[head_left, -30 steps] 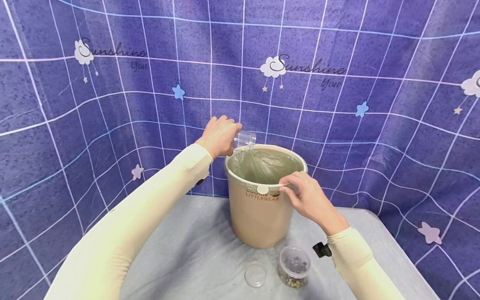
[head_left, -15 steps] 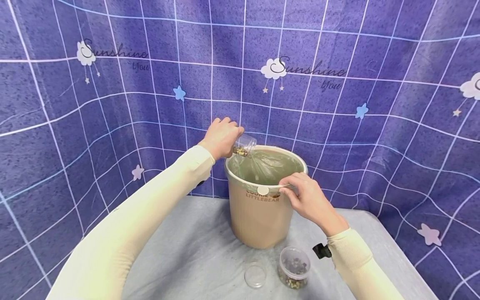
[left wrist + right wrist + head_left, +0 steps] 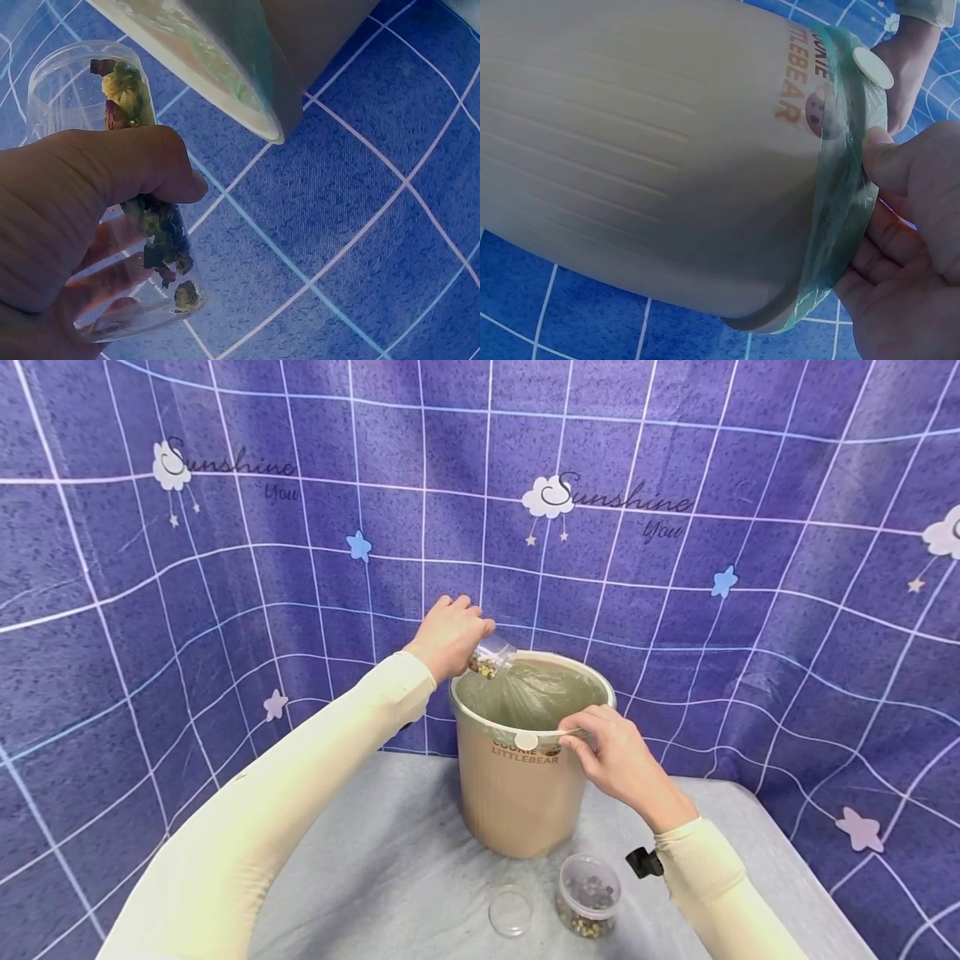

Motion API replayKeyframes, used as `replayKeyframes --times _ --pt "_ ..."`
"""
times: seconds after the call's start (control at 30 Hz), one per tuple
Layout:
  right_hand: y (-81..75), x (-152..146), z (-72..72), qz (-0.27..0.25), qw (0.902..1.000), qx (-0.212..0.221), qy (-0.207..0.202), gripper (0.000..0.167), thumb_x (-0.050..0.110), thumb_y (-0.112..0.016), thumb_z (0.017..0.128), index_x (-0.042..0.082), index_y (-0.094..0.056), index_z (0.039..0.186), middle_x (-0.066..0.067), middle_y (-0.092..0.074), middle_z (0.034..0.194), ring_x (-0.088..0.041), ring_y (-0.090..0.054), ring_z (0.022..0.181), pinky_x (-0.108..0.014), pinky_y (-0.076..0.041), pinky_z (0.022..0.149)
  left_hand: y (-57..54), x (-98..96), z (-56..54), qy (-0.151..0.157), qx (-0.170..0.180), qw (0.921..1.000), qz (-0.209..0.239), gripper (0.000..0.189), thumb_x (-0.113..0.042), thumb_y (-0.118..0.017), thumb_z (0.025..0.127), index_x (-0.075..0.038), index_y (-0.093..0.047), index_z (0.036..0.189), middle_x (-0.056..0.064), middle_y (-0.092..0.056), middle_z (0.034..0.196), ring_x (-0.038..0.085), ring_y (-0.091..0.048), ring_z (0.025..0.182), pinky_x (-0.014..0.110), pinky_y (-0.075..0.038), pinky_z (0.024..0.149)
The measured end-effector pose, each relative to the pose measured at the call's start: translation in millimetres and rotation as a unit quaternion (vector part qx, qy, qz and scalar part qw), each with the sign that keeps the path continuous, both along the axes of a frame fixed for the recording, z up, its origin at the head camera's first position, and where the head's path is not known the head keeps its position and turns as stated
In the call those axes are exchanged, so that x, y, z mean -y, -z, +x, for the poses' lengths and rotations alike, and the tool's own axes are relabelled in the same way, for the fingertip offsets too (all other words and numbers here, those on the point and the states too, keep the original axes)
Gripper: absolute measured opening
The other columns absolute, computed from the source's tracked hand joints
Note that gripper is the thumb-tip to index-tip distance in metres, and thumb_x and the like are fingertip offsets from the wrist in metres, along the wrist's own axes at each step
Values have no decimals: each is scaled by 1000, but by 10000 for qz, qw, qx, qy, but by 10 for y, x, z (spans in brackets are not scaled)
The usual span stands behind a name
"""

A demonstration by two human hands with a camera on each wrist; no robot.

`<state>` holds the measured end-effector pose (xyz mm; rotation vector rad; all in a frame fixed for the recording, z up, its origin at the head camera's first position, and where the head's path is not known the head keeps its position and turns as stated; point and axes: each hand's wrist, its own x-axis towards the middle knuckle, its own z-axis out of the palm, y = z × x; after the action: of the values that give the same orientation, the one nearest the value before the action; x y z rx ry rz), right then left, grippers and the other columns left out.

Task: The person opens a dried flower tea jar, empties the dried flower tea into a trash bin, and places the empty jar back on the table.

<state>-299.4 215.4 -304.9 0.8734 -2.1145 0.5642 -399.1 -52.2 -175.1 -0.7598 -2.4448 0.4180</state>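
Note:
My left hand (image 3: 450,637) grips a clear jar (image 3: 498,652) over the left rim of a beige trash can (image 3: 517,802). Tilted, the jar has its mouth toward the can. Dried flower buds (image 3: 124,94) lie along its lower side in the left wrist view, where the thumb and fingers wrap round the jar. A green plastic bag (image 3: 547,689) lines the can and folds over its rim. At the front right, my right hand (image 3: 618,760) pinches that rim, its thumb outside on the bag (image 3: 859,142) in the right wrist view.
In front of the can, on a grey-covered table (image 3: 360,860), stands a clear tub (image 3: 588,902) with dried bits inside. Left of it lies a round clear lid (image 3: 511,912). A blue grid-patterned curtain (image 3: 630,635) hangs behind and at both sides.
The jar in my left hand has turned from nearly level to a slant, and the dried buds in it show more. The hand has shifted slightly right and down. My right hand stays put.

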Motion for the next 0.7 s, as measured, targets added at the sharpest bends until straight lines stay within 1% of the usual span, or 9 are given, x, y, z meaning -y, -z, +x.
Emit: replayKeyframes --times 0.1,0.27,0.37,0.5,0.7 --pt "-2 -5 -1 4 10000 -8 -7 11 8 -80 88 13 -73 96 3 -69 91 -16 -59 85 -38 -49 74 -5 -13 14 82 -134 9999 -65 41 -3 -73 86 -20 -73 123 8 -71 117 32 -59 114 45 -46 94" --pt "-6 -9 -1 -2 10000 1 -13 11 8 -80 88 13 -74 96 2 -69 91 -16 -59 85 -38 -49 74 -19 -29 30 310 -399 9986 -139 33 -2 -70 89 -19 -75 116 9 -73 111 32 -60 109 45 -47 90" --pt "-10 -6 2 -10 10000 19 -19 11 9 -80 88 13 -74 96 2 -69 91 -16 -58 84 -38 -49 74 -37 -53 34 371 -475 9981 -152 31 -2 -70 89 -20 -76 114 8 -73 110 32 -60 107 44 -46 88" --pt "-12 -2 9 -19 10000 26 -12 11 9 -80 88 13 -74 96 2 -68 91 -16 -57 83 -37 -48 73 -67 -108 47 397 -553 9973 -289 32 -3 -70 90 -21 -76 116 8 -73 111 31 -58 109 44 -45 90" --pt "-3 -6 7 -39 10000 -60 -42 11 8 -80 88 12 -74 96 2 -68 90 -16 -55 81 -36 -47 71 -85 -196 69 488 -805 9932 -679 32 -7 -73 89 -24 -76 116 6 -73 111 29 -57 111 43 -44 95"
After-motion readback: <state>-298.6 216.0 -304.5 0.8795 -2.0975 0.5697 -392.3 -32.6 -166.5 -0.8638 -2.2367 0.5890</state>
